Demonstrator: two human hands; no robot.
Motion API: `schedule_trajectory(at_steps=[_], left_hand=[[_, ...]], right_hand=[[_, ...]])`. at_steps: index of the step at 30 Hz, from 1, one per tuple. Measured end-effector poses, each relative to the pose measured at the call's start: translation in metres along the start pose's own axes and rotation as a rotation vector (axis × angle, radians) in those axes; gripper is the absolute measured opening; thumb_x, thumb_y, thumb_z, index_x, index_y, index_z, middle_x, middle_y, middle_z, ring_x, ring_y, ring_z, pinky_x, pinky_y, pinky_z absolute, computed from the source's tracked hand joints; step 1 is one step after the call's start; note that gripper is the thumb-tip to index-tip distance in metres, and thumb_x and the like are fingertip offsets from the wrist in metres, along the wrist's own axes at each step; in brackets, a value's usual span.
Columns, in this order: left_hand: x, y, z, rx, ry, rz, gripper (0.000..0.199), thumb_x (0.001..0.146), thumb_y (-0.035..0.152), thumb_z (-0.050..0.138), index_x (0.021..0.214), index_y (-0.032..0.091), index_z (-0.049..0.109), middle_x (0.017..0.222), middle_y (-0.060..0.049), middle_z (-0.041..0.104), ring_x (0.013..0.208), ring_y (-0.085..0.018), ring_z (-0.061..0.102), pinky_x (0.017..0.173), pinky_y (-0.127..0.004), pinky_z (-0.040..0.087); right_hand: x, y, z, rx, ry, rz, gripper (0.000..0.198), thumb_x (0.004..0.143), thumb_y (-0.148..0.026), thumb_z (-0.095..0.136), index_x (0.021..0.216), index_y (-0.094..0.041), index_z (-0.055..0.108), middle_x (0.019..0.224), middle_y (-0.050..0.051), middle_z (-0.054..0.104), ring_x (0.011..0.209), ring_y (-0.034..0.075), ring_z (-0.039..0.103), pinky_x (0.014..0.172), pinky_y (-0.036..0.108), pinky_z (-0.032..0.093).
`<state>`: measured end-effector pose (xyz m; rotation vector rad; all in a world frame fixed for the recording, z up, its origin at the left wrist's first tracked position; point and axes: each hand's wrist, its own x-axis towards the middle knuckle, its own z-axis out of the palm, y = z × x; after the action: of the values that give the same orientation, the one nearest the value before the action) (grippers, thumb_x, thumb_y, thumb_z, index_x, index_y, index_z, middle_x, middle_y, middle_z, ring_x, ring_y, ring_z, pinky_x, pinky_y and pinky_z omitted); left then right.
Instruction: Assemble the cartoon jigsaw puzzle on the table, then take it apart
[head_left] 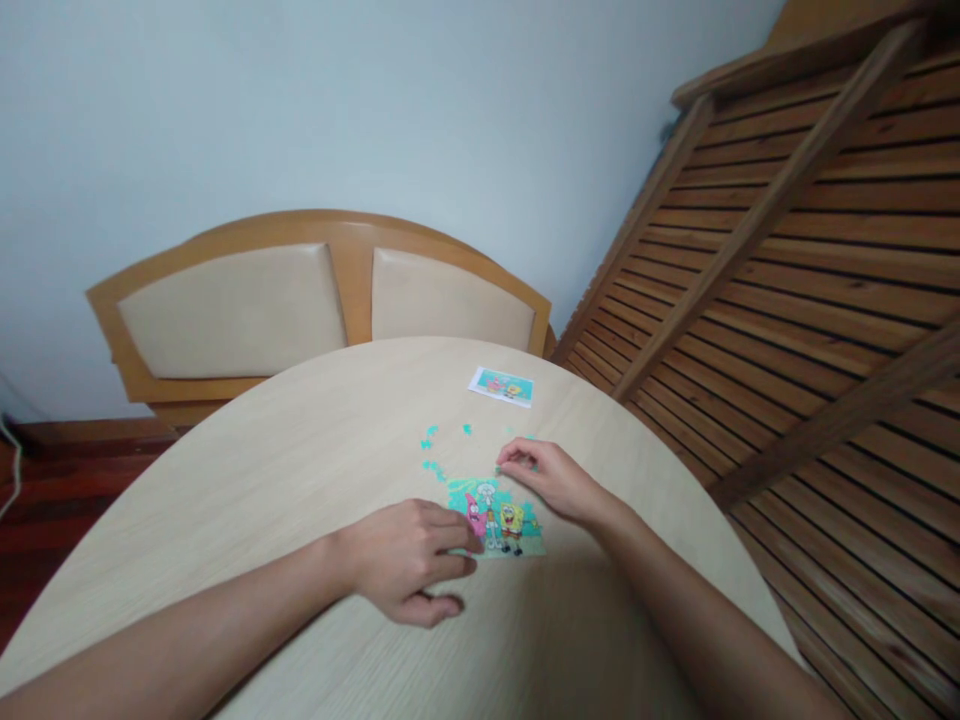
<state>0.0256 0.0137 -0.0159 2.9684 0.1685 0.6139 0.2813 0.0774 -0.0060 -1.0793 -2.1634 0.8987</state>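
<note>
A partly assembled jigsaw puzzle lies on the table, showing a pink, a pale and a yellow cartoon figure on turquoise. Its upper right edge is uneven. My left hand rests over the puzzle's left side, fingers apart and holding nothing, covering its lower left part. Just above the puzzle's top edge, my right hand pinches a small puzzle piece between thumb and fingertips. Several loose turquoise pieces are scattered beyond the puzzle, and a few lie partly behind my right hand.
A printed picture card with the same cartoon figures lies farther back on the round wooden table. Behind the table stands a padded wooden headboard against a pale wall. A slatted wooden panel leans along the right side.
</note>
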Motion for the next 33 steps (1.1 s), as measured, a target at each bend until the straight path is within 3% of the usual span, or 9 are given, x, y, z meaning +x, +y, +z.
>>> schedule_trajectory(at_steps=[4, 7, 12, 20, 33], left_hand=[[0.001, 0.001, -0.001, 0.012, -0.009, -0.009, 0.022, 0.092, 0.032, 0.056, 0.103, 0.014, 0.063, 0.11, -0.016, 0.069, 0.104, -0.026, 0.065, 0.09, -0.038, 0.058], [0.001, 0.002, -0.001, 0.004, -0.022, -0.021, 0.023, 0.093, 0.032, 0.054, 0.104, 0.014, 0.063, 0.111, -0.016, 0.069, 0.105, -0.027, 0.065, 0.092, -0.039, 0.057], [0.001, 0.003, -0.002, -0.003, -0.024, -0.039, 0.023, 0.091, 0.031, 0.056, 0.105, 0.014, 0.063, 0.113, -0.015, 0.068, 0.106, -0.027, 0.064, 0.092, -0.039, 0.057], [0.002, 0.004, -0.002, 0.006, -0.012, -0.048, 0.023, 0.091, 0.031, 0.057, 0.104, 0.013, 0.063, 0.112, -0.014, 0.069, 0.106, -0.028, 0.064, 0.092, -0.04, 0.057], [0.002, 0.003, -0.001, -0.003, -0.015, -0.048, 0.022, 0.091, 0.03, 0.056, 0.104, 0.013, 0.062, 0.111, -0.013, 0.069, 0.106, -0.027, 0.064, 0.09, -0.04, 0.058]], right_hand=[[-0.011, 0.01, 0.004, -0.048, 0.062, -0.006, 0.022, 0.094, -0.032, 0.058, 0.101, -0.02, 0.074, 0.105, 0.008, 0.075, 0.099, 0.022, 0.067, 0.091, 0.034, 0.049], [-0.012, 0.012, 0.009, -0.066, 0.08, 0.017, 0.021, 0.092, -0.03, 0.06, 0.105, -0.02, 0.073, 0.102, 0.007, 0.075, 0.096, 0.021, 0.068, 0.089, 0.033, 0.05], [-0.008, 0.013, 0.009, -0.089, 0.066, 0.026, 0.015, 0.091, -0.03, 0.063, 0.093, -0.02, 0.074, 0.095, 0.005, 0.076, 0.092, 0.021, 0.069, 0.086, 0.032, 0.051], [-0.008, 0.015, 0.009, -0.063, 0.082, 0.051, 0.014, 0.09, -0.029, 0.064, 0.093, -0.021, 0.075, 0.096, 0.005, 0.076, 0.092, 0.02, 0.069, 0.087, 0.032, 0.051], [-0.006, 0.015, 0.011, -0.25, 0.071, -0.125, 0.008, 0.09, -0.022, 0.067, 0.089, -0.022, 0.075, 0.091, 0.003, 0.077, 0.09, 0.021, 0.068, 0.087, 0.035, 0.049]])
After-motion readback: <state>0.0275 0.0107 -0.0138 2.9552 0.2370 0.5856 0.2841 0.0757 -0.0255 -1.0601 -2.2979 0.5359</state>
